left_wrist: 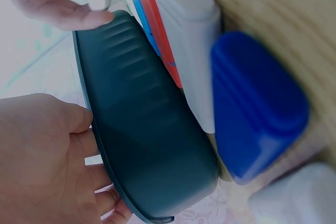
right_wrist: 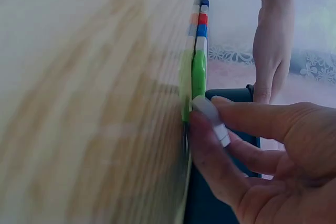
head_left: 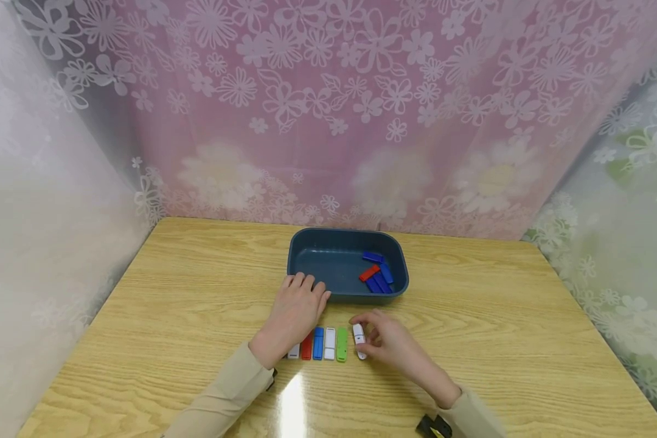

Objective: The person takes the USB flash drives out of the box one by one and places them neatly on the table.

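Note:
My right hand [head_left: 389, 345] pinches a white USB stick [head_left: 359, 342] between thumb and fingers, just right of a row of sticks on the table. The stick stands slightly tilted beside the green stick [head_left: 342, 345]. Leftward follow a white [head_left: 330, 344], a blue [head_left: 319, 344] and a red stick [head_left: 306, 348]. A grey-white stick [left_wrist: 189, 40] and a dark blue stick [left_wrist: 257, 108] show in the left wrist view; my left arm partly hides that end from the head. My left hand [head_left: 294, 309] grips the near-left rim of a dark teal bin [head_left: 356, 298], fingers bent over it.
Inside the bin, at its right end, lie several blue sticks [head_left: 373, 257] and a red one [head_left: 369, 272]. The wooden table [head_left: 482, 292] runs back to a pink flowered curtain [head_left: 328, 121]. Pale curtains hang at both sides.

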Tool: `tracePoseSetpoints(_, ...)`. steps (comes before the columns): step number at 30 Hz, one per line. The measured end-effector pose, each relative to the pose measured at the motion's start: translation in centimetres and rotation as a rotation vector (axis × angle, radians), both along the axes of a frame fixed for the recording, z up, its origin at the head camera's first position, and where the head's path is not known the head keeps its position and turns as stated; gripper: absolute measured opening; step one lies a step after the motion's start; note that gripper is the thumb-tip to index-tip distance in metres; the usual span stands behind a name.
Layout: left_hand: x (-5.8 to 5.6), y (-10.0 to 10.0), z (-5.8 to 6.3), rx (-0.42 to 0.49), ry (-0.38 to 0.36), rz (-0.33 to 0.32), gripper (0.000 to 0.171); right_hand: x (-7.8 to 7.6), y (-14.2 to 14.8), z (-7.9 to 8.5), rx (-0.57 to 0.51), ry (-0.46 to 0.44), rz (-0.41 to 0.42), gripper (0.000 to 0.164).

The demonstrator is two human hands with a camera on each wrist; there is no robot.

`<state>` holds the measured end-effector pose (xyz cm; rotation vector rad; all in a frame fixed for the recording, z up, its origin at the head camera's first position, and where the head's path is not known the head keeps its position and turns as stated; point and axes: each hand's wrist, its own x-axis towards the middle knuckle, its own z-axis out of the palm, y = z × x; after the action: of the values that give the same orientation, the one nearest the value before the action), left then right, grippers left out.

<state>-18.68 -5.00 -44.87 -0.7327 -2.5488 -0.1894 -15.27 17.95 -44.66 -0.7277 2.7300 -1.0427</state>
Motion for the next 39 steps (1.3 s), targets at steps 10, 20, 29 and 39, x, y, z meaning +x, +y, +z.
tracePoseSetpoints(10, -0.1, 0.0, 0.0, -0.007, -0.007, 0.006, 0.026, 0.2, 0.0, 0.0, 0.092, 0.046, -0.003, 0.040)
tracePoseSetpoints(20, 0.0, 0.0, 0.1, -0.008, -0.008, 0.003, 0.026, 0.1, 0.8, 0.8, 0.272, 0.081, 0.057, 0.060)
tracePoseSetpoints(29, 0.0, 0.0, 0.0, -0.007, -0.004, 0.004, 0.026, 0.2, 0.7, 0.9, 0.320, 0.124, 0.059, 0.056)
tracePoseSetpoints(39, -0.1, 0.0, -0.1, 0.003, 0.012, -0.002, 0.025, 0.5, 0.0, 0.8, 0.354, 0.143, 0.013, 0.058)
